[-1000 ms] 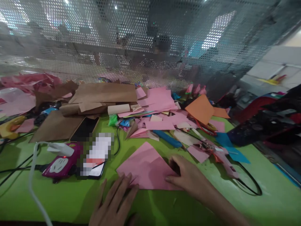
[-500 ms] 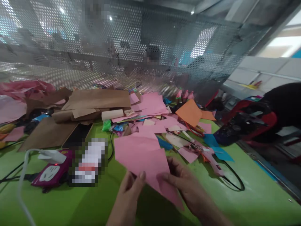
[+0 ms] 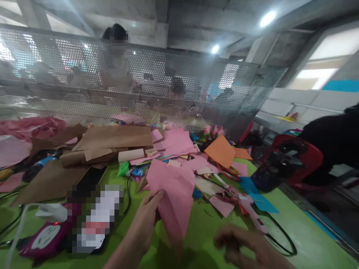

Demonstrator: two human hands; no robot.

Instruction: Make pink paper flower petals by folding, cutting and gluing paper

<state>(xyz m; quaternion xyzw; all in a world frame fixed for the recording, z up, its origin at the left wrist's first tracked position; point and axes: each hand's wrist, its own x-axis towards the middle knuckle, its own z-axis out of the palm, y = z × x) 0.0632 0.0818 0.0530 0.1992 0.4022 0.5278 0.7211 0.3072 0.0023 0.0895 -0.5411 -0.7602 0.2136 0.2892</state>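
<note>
My left hand (image 3: 150,209) grips a sheet of pink paper (image 3: 175,194) at its left edge, thumb on the face towards me. The sheet stands up off the table, bent lengthwise and narrowing towards the bottom. My right hand (image 3: 238,244) is apart from the paper, low on the right over the green tabletop. Its fingers are loosely bent and slightly blurred, with nothing visible in them. Nearest to it on the table is a pink glue gun (image 3: 252,213) with a black cord.
Left of my arm lie a phone (image 3: 102,209) with a blurred-out screen and a purple power strip (image 3: 46,239) with a white charger. Brown paper (image 3: 117,136), an orange sheet (image 3: 220,151) and a blue sheet (image 3: 256,194) lie beyond. A perforated metal screen (image 3: 151,86) stands behind the table.
My right hand has let go of the pink paper and moved down and right. The sheet has turned more upright and bent inward in my left hand. The camera view has tilted up.
</note>
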